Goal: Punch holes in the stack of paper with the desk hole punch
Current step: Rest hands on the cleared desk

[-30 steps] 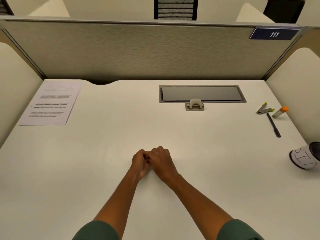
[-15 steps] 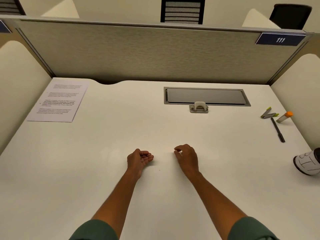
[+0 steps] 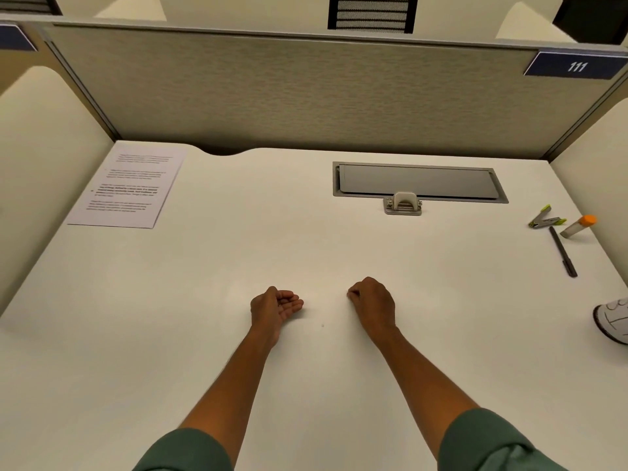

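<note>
Your left hand (image 3: 276, 306) rests on the white desk (image 3: 306, 253), palm turned up, fingers loosely curled around nothing. Your right hand (image 3: 373, 304), just beside it, is knuckles-up, loosely clenched and empty. The hole punch (image 3: 403, 203) sits well beyond your right hand, against the grey cable hatch (image 3: 419, 181). The stack of paper (image 3: 131, 188) lies at the far left corner.

Paper stack (image 3: 127, 190) far-left on desk (image 3: 272, 253); hole punch (image 3: 403, 203) center-rear; pen (image 3: 563, 251) far right.
</note>
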`<state>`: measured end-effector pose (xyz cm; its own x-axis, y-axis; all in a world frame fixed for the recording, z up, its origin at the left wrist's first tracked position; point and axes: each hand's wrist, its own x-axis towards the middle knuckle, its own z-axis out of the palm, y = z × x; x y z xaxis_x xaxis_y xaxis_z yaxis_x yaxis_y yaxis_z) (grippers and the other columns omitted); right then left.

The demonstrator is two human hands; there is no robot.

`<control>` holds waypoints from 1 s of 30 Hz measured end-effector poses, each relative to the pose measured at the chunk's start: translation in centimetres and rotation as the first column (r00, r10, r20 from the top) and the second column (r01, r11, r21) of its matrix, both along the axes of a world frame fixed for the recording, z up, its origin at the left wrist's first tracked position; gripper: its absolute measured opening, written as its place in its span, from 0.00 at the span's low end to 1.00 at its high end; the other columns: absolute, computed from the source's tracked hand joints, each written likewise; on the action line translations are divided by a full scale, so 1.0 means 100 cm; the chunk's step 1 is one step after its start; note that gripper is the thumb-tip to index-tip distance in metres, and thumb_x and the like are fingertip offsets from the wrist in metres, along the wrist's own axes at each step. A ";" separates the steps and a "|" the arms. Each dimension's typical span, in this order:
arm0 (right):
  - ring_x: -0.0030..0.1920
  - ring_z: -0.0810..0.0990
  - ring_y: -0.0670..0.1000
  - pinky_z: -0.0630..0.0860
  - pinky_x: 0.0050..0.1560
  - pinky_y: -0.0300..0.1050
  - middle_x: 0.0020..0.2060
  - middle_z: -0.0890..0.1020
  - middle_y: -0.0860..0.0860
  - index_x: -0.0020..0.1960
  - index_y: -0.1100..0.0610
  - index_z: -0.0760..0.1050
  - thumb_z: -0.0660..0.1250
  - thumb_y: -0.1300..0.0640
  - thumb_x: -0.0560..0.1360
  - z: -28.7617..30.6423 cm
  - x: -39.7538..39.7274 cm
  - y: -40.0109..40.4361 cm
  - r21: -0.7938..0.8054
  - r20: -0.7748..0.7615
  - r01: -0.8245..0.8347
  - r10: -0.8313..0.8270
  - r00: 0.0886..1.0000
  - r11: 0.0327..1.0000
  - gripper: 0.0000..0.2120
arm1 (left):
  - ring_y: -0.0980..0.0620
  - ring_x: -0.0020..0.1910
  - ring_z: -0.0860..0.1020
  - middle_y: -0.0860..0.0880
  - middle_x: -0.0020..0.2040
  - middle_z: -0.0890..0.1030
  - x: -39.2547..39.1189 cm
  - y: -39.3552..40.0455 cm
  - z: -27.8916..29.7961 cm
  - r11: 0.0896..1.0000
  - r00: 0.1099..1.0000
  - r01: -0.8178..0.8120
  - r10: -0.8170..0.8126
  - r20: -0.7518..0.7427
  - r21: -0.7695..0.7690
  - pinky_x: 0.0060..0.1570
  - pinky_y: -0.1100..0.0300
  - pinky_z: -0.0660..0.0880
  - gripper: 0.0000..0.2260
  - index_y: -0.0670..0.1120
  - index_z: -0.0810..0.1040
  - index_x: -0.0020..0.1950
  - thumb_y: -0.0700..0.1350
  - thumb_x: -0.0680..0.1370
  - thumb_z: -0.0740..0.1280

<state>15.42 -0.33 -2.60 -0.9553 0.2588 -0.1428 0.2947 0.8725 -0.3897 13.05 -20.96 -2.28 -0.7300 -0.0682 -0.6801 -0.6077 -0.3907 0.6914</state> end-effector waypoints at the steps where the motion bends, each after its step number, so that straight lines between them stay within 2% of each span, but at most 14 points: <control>1: 0.50 0.79 0.54 0.73 0.43 0.45 0.49 0.79 0.52 0.49 0.57 0.81 0.62 0.57 0.79 0.001 -0.001 -0.002 0.042 0.006 -0.020 0.019 1.000 0.999 0.09 | 0.39 0.38 0.82 0.35 0.40 0.80 0.001 -0.001 0.000 1.000 1.000 0.004 -0.004 0.004 0.004 0.39 0.55 0.83 0.14 0.32 0.77 0.44 0.37 0.78 0.54; 3: 0.48 0.78 0.55 0.70 0.40 0.44 0.49 0.78 0.53 0.49 0.58 0.78 0.59 0.59 0.80 0.003 -0.004 -0.005 0.127 0.031 -0.057 0.053 0.998 0.990 0.09 | 0.39 0.39 0.82 0.35 0.40 0.80 0.002 -0.002 0.001 1.000 1.000 0.012 -0.012 0.009 0.014 0.39 0.55 0.83 0.14 0.32 0.77 0.44 0.37 0.78 0.54; 6: 0.47 0.77 0.55 0.68 0.37 0.44 0.49 0.76 0.53 0.46 0.58 0.74 0.59 0.67 0.77 0.004 -0.005 -0.011 0.258 0.107 -0.136 0.111 0.988 0.956 0.08 | 0.39 0.39 0.82 0.35 0.40 0.80 0.003 -0.003 0.001 0.999 1.000 0.023 -0.023 0.006 0.022 0.39 0.55 0.83 0.14 0.32 0.77 0.44 0.37 0.78 0.54; 8: 0.46 0.76 0.54 0.66 0.35 0.44 0.49 0.74 0.53 0.42 0.56 0.67 0.60 0.71 0.73 0.002 -0.004 -0.013 0.292 0.135 -0.162 0.127 0.983 0.943 0.10 | 0.39 0.39 0.82 0.35 0.40 0.80 0.003 -0.004 0.000 0.999 1.000 0.026 -0.026 0.007 0.027 0.42 0.53 0.82 0.14 0.32 0.77 0.44 0.37 0.78 0.54; 10: 0.46 0.75 0.54 0.65 0.35 0.44 0.49 0.74 0.54 0.42 0.56 0.64 0.61 0.72 0.71 -0.003 -0.004 -0.013 0.299 0.145 -0.175 0.136 0.980 0.938 0.12 | 0.39 0.40 0.82 0.35 0.40 0.80 0.004 -0.004 0.000 0.999 1.000 0.030 -0.030 0.008 0.031 0.44 0.52 0.81 0.14 0.32 0.77 0.44 0.36 0.79 0.54; 14: 0.51 0.75 0.57 0.72 0.41 0.47 0.51 0.74 0.55 0.50 0.60 0.71 0.58 0.67 0.76 -0.007 -0.009 -0.012 0.183 0.118 -0.097 0.076 0.990 0.978 0.06 | 0.38 0.41 0.82 0.35 0.41 0.80 0.004 -0.006 -0.001 0.998 0.999 0.041 -0.041 0.013 0.047 0.46 0.52 0.82 0.14 0.32 0.77 0.45 0.36 0.79 0.54; 17: 0.50 0.76 0.56 0.74 0.49 0.49 0.50 0.76 0.55 0.50 0.59 0.73 0.57 0.59 0.79 0.000 -0.012 -0.020 -0.075 0.025 -0.071 0.073 0.997 0.995 0.07 | 0.37 0.44 0.83 0.34 0.44 0.81 0.003 -0.006 -0.002 0.993 0.998 0.058 -0.061 0.025 0.104 0.49 0.50 0.82 0.13 0.30 0.77 0.48 0.36 0.78 0.55; 19: 0.46 0.76 0.53 0.74 0.48 0.48 0.48 0.77 0.53 0.47 0.58 0.74 0.59 0.58 0.78 0.010 -0.014 -0.033 -0.231 -0.069 -0.102 0.088 0.994 0.968 0.07 | 0.35 0.48 0.82 0.32 0.48 0.81 0.002 -0.005 -0.002 0.984 0.998 0.046 -0.054 0.045 0.172 0.51 0.49 0.80 0.14 0.29 0.77 0.51 0.37 0.78 0.56; 22: 0.43 0.77 0.50 0.74 0.45 0.45 0.44 0.79 0.51 0.46 0.58 0.76 0.63 0.58 0.77 0.023 -0.014 -0.053 -0.330 -0.166 -0.199 0.151 0.974 0.923 0.05 | 0.36 0.50 0.82 0.31 0.51 0.80 0.001 -0.002 0.001 0.962 0.997 0.009 -0.030 0.074 0.274 0.49 0.50 0.79 0.17 0.29 0.76 0.53 0.43 0.82 0.56; 24: 0.45 0.77 0.51 0.75 0.46 0.47 0.44 0.81 0.51 0.47 0.58 0.77 0.63 0.58 0.77 0.028 -0.013 -0.064 -0.317 -0.166 -0.295 0.254 0.953 0.901 0.05 | 0.39 0.49 0.82 0.33 0.50 0.81 0.000 0.000 0.004 0.956 0.996 -0.001 -0.024 0.083 0.295 0.46 0.52 0.78 0.21 0.30 0.76 0.52 0.47 0.84 0.53; 27: 0.47 0.76 0.53 0.74 0.48 0.50 0.44 0.82 0.53 0.48 0.58 0.78 0.63 0.56 0.77 0.030 -0.011 -0.077 -0.181 -0.125 -0.425 0.407 0.905 0.887 0.07 | 0.43 0.45 0.82 0.35 0.46 0.82 -0.002 0.001 0.007 0.959 0.997 0.001 -0.024 0.077 0.285 0.45 0.55 0.77 0.23 0.32 0.78 0.50 0.49 0.85 0.52; 30: 0.47 0.76 0.55 0.73 0.48 0.50 0.43 0.83 0.54 0.49 0.57 0.80 0.62 0.60 0.75 0.031 -0.010 -0.083 -0.099 -0.127 -0.456 0.443 0.887 0.885 0.08 | 0.44 0.45 0.81 0.37 0.46 0.81 -0.003 0.001 0.010 0.963 0.996 0.017 -0.038 0.075 0.269 0.45 0.55 0.77 0.22 0.33 0.78 0.49 0.49 0.85 0.53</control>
<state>14.42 -8.68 0.46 -0.9756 -0.2149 -0.0450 -0.1629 0.8457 -0.5082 12.79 -20.90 -1.27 -0.6724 0.1440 -0.7260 -0.6692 -0.5374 0.5132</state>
